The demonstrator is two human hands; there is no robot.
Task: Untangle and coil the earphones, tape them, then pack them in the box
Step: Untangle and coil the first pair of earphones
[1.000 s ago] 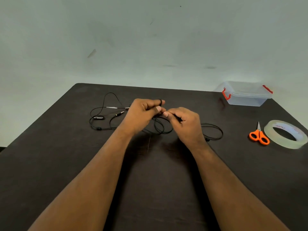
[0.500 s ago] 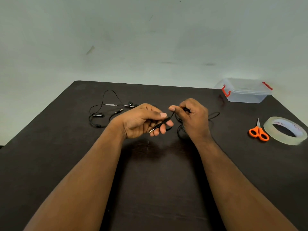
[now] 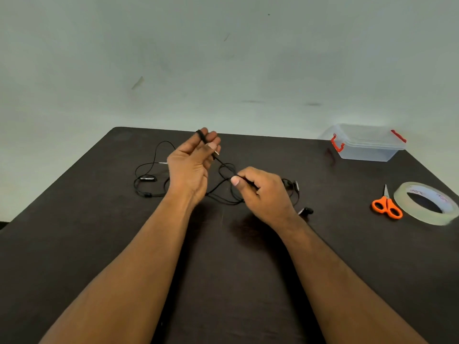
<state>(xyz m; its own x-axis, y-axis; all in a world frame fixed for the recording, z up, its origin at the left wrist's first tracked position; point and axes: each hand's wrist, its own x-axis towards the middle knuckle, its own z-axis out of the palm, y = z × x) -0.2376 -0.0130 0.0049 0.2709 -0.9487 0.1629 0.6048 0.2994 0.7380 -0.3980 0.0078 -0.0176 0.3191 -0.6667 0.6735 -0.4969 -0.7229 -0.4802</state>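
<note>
Two bare forearms reach forward from the near edge over a dark bench [image 3: 223, 281]. The right hand [image 3: 263, 194] sits nearer, knuckles up, fingers curled, thumb and forefinger pinching the black cable of the earphones [image 3: 224, 184] just above the bench surface. Loops of that cable lie on the bench directly under and left of this hand. On its right side more cable trails out, with an earbud [image 3: 306, 211] lying on the bench close to the wrist and a second small fitting near it; what that fitting is cannot be told.

The left hand [image 3: 191, 167] is raised slightly farther back, palm turned toward the camera, fingers partly extended upward. A turn of cable is wrapped round one fingertip, and the thumb and fingers hold the jack plug [image 3: 215, 153], its metal tip showing. The cable runs taut from this plug down to the right hand's pinch.

Left of the left hand, further cable lies in open loops on the bench, with the inline remote [image 3: 148, 179] among them.

At the right side, orange-handled scissors [image 3: 386, 206] lie just beside a roll of clear tape [image 3: 426, 203], closed blades pointing away. Farther back, at the far right corner, stands a clear plastic box [image 3: 365, 145] with red clips, lid on, well apart from the earphones.
</note>
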